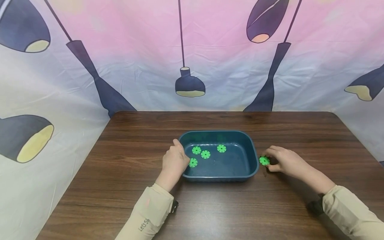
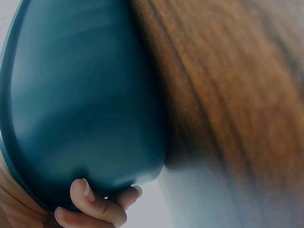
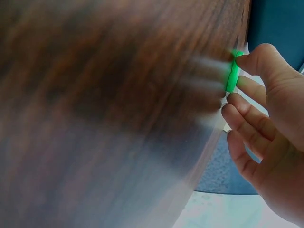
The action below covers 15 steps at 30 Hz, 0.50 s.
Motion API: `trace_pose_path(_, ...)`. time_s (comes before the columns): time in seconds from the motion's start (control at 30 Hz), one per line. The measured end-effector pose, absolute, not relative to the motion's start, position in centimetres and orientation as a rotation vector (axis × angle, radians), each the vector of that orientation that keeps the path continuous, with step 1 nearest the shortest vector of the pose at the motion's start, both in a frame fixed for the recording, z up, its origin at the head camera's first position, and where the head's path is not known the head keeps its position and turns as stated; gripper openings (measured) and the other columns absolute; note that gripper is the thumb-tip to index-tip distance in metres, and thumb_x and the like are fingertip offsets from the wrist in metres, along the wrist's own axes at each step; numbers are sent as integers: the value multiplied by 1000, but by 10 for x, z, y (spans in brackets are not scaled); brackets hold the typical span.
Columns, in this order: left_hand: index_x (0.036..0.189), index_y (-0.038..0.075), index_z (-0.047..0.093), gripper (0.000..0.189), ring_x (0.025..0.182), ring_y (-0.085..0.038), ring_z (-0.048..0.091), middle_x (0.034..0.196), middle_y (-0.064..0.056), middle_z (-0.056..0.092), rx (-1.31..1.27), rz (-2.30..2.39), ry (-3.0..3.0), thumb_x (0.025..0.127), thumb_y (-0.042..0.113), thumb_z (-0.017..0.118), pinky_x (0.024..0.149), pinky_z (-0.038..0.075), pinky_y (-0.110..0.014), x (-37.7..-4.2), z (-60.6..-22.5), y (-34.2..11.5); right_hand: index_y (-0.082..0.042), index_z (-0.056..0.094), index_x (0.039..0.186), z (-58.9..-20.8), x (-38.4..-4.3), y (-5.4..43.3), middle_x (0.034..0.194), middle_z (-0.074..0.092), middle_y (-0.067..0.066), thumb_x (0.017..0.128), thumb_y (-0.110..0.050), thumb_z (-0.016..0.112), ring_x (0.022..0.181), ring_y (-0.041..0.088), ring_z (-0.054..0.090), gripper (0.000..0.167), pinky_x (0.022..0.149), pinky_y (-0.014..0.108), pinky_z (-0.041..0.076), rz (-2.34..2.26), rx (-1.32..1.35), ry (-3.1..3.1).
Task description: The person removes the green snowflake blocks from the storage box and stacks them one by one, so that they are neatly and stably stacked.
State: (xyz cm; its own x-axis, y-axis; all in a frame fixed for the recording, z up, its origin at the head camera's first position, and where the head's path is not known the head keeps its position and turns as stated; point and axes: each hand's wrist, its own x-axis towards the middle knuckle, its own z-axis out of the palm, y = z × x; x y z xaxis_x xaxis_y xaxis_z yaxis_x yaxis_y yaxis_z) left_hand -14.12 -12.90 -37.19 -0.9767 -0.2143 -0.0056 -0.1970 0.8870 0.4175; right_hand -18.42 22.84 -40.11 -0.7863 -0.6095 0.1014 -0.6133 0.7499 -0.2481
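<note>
A dark teal plastic tub (image 1: 220, 168) with rounded corners stands on the wooden table. My left hand (image 1: 176, 158) grips its left end, thumb over the rim; in the left wrist view the curled fingers (image 2: 97, 204) lie against the outside wall. Inside the tub, several green notched discs (image 1: 205, 154) lie flat, most toward the left. Just outside the right wall, my right hand (image 1: 283, 160) pinches another green notched disc (image 1: 264, 161) between thumb and forefinger. The right wrist view shows this disc (image 3: 232, 71) edge-on, with the other fingers loosely bent below it.
The brown wood-grain table (image 1: 126, 160) reaches back to a hanging cloth (image 1: 156, 73) printed with dark lamps. Bare tabletop lies in front of the tub and to both sides. Each wrist wears a dark strap by the sleeve (image 1: 342, 206).
</note>
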Motion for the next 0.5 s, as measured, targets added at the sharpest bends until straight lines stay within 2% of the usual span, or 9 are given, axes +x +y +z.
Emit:
trace_pose_path(0.23, 115, -10, 42, 47, 46, -19, 54, 60, -16, 59, 319, -646, -3009, 75, 5, 63, 41, 43, -30, -141, -372, -129, -11, 65, 106, -399, -183, 228, 94, 60, -4, 74, -18, 75, 81, 10, 55, 34, 67, 33, 46, 419, 1031, -2920)
trace_pose_path(0.4, 114, -9, 42, 46, 47, -19, 55, 62, -17, 60, 319, -637, -3016, 76, 6, 63, 42, 44, -31, -142, -373, -129, -9, 62, 111, -384, -181, 224, 103, 64, 6, 80, -19, 72, 93, 24, 62, 34, 74, 44, 49, 470, 939, -2902)
trace_pose_path(0.5, 112, -7, 42, 44, 48, -20, 55, 63, -17, 59, 339, -637, -3018, 76, 6, 64, 43, 45, -32, -142, -373, -129, -8, 61, 113, -371, -184, 216, 104, 63, 9, 82, -16, 69, 93, 27, 62, 33, 73, 46, 48, 527, 879, -2824)
